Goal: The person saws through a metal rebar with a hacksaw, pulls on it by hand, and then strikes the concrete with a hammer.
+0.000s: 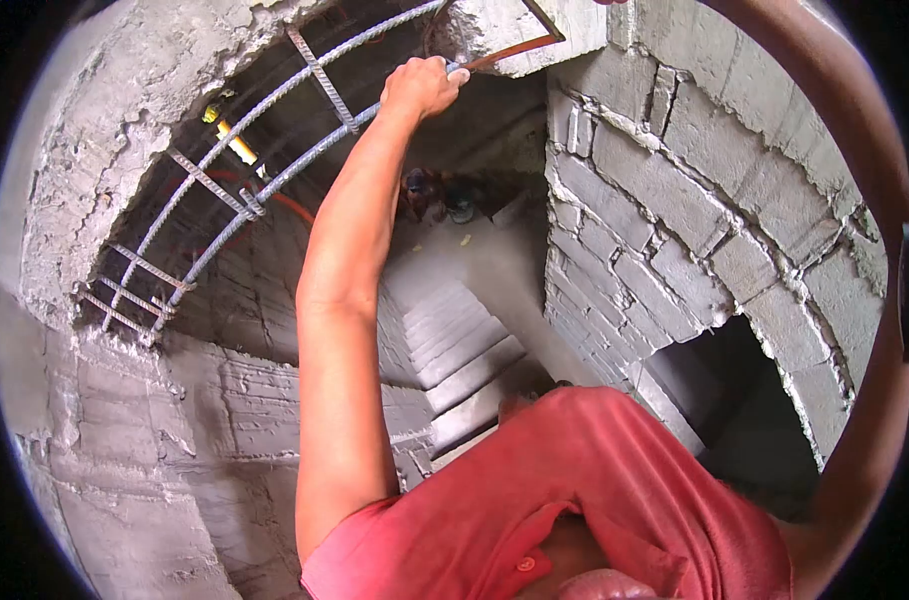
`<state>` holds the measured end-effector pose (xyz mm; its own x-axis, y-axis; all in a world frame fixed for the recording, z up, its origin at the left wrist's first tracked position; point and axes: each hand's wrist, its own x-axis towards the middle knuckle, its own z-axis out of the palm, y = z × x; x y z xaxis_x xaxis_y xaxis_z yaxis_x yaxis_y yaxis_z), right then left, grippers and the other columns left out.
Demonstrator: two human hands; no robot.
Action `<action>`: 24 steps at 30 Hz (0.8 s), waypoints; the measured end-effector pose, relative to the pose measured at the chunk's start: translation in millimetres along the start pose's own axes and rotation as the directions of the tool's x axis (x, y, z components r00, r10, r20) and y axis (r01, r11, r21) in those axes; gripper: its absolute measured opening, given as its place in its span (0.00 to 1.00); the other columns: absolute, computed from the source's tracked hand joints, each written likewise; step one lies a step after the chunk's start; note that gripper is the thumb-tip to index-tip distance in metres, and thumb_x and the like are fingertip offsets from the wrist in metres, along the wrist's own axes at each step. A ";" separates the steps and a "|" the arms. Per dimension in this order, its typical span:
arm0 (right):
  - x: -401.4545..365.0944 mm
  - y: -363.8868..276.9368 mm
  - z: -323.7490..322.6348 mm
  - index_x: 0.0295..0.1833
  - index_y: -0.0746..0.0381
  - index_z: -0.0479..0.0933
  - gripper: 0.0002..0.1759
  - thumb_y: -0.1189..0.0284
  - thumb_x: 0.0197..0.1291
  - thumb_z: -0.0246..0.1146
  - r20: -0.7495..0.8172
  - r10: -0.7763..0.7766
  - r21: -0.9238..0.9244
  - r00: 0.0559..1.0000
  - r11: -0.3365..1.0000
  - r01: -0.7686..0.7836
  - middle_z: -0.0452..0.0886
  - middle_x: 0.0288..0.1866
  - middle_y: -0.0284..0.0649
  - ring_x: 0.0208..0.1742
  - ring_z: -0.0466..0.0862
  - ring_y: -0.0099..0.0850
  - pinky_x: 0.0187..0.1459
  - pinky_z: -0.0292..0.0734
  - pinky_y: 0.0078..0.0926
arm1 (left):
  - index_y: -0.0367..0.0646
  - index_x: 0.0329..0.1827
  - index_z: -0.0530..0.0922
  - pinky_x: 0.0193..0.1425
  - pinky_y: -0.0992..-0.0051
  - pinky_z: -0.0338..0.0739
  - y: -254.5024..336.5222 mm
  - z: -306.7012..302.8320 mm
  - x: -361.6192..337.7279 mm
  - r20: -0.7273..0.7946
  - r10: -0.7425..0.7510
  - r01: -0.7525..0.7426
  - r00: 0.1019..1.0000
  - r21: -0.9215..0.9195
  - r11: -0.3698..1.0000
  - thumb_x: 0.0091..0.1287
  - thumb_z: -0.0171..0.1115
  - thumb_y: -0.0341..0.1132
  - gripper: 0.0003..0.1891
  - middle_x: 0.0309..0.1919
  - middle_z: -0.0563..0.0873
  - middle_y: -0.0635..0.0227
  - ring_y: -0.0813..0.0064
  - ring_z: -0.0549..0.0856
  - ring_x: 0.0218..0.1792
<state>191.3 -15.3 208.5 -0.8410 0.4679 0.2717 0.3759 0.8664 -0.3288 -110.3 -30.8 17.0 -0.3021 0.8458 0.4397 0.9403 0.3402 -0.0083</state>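
My left hand [424, 88] is closed around a curved, ribbed steel rebar [304, 160] at the upper middle. Beside its fingertips runs a thin orange bar [519, 52] that bends at a dark corner and leads up out of view; it resembles a hacksaw frame. A second curved rebar [259, 105] lies roughly parallel, with short crossbars [319, 78] tied between the two. Only a sliver of my right hand [611, 2] shows at the top edge, its arm sweeping up along the right side. Its fingers and anything in them are hidden.
Rough concrete [84, 130] borders the rebar opening. Far below are stairs [464, 345] and dark shapes [439, 195] I cannot make out. A brick wall [694, 190] with a dark opening [739, 400] stands right. A yellow-and-white piece [236, 142] sits behind the rebar.
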 end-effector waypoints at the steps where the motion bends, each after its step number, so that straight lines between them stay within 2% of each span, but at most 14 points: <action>1: 0.2 -1.3 0.6 0.60 0.65 0.81 0.19 0.75 0.64 0.67 -0.020 0.032 -0.035 0.999 0.999 -0.032 0.85 0.31 0.39 0.26 0.83 0.30 0.27 0.79 0.31 | 0.40 0.54 0.86 0.63 0.47 0.79 1.3 0.1 1.8 -0.003 0.002 -0.002 1.000 0.001 1.000 0.74 0.55 0.65 0.33 0.51 0.89 0.42 0.43 0.86 0.57; 3: -0.8 -1.8 -1.1 0.60 0.65 0.81 0.19 0.75 0.64 0.67 -0.018 0.040 -0.039 0.999 0.998 -0.040 0.85 0.30 0.40 0.26 0.84 0.30 0.27 0.79 0.32 | 0.41 0.56 0.86 0.64 0.48 0.79 9.7 -6.5 -3.6 0.030 -0.044 0.043 0.999 0.029 0.999 0.74 0.54 0.66 0.34 0.52 0.88 0.42 0.42 0.86 0.58; 4: -1.1 -2.4 -1.4 0.60 0.65 0.81 0.19 0.74 0.64 0.67 -0.012 0.046 -0.043 0.999 0.998 -0.046 0.85 0.30 0.40 0.26 0.84 0.31 0.28 0.79 0.33 | 0.40 0.53 0.88 0.62 0.50 0.81 11.2 -6.5 -4.8 -0.006 -0.049 0.049 0.999 0.036 0.998 0.74 0.56 0.63 0.32 0.51 0.90 0.45 0.45 0.88 0.55; 8: 7.1 -0.8 6.2 0.60 0.65 0.81 0.20 0.73 0.63 0.68 -0.039 0.140 -0.063 0.989 0.988 -0.143 0.85 0.31 0.40 0.27 0.85 0.31 0.28 0.80 0.33 | 0.41 0.52 0.88 0.61 0.50 0.81 2.1 0.4 -1.4 -0.029 -0.007 0.008 1.000 0.008 1.000 0.73 0.56 0.64 0.32 0.50 0.90 0.46 0.46 0.89 0.55; 10: -3.8 2.8 0.9 0.58 0.66 0.82 0.18 0.73 0.63 0.68 -0.037 -0.007 -0.024 0.999 1.000 0.006 0.86 0.31 0.40 0.27 0.85 0.31 0.29 0.80 0.33 | 0.41 0.52 0.88 0.60 0.51 0.82 9.3 -2.5 -4.5 -0.044 -0.038 0.040 0.998 0.050 0.998 0.73 0.56 0.64 0.32 0.49 0.91 0.47 0.47 0.89 0.54; 14: -3.9 0.3 -2.8 0.54 0.67 0.84 0.16 0.72 0.62 0.68 -0.039 0.032 -0.095 0.999 0.995 -0.036 0.86 0.30 0.41 0.27 0.86 0.32 0.30 0.81 0.33 | 0.41 0.49 0.89 0.58 0.52 0.83 13.7 -2.6 -5.6 -0.081 -0.035 0.041 0.996 0.069 0.997 0.73 0.56 0.64 0.32 0.47 0.91 0.48 0.48 0.90 0.51; 17: -9.6 3.2 0.6 0.51 0.67 0.85 0.14 0.71 0.62 0.68 0.000 -0.040 -0.102 0.999 0.994 0.040 0.87 0.30 0.42 0.28 0.86 0.31 0.31 0.81 0.34 | 0.42 0.47 0.90 0.56 0.52 0.84 13.2 1.0 -10.8 -0.083 -0.032 0.038 0.996 0.063 0.997 0.73 0.56 0.65 0.32 0.44 0.92 0.48 0.48 0.91 0.49; 19: -12.3 2.5 7.5 0.50 0.66 0.86 0.15 0.70 0.62 0.68 -0.079 -0.002 -0.137 0.997 0.990 -0.009 0.87 0.29 0.42 0.28 0.87 0.31 0.31 0.81 0.34 | 0.43 0.45 0.91 0.55 0.52 0.84 15.8 1.2 -10.0 -0.110 -0.051 0.060 0.993 0.074 0.995 0.73 0.55 0.66 0.32 0.43 0.92 0.49 0.48 0.91 0.48; 21: -15.9 4.0 11.3 0.50 0.66 0.86 0.14 0.70 0.61 0.68 -0.085 -0.009 -0.151 0.996 0.989 -0.004 0.87 0.29 0.42 0.28 0.87 0.31 0.31 0.81 0.34 | 0.42 0.48 0.90 0.57 0.54 0.84 16.8 -1.0 -13.3 -0.074 -0.087 0.090 0.994 0.039 0.995 0.70 0.59 0.65 0.31 0.46 0.92 0.49 0.48 0.91 0.51; 24: -6.6 16.5 9.6 0.48 0.67 0.86 0.14 0.70 0.61 0.68 -0.111 -0.001 -0.130 0.994 0.991 -0.013 0.87 0.28 0.42 0.28 0.87 0.31 0.31 0.81 0.34 | 0.40 0.53 0.85 0.61 0.52 0.83 7.6 -1.2 -11.0 -0.024 -0.032 0.034 0.999 0.088 0.995 0.64 0.65 0.59 0.29 0.49 0.90 0.44 0.45 0.89 0.54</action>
<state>199.3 -5.7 192.6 -0.7930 0.4832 0.3710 0.4341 0.8755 -0.2123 -99.6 -38.0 13.2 -0.3287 0.8244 0.4608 0.9118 0.4041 -0.0726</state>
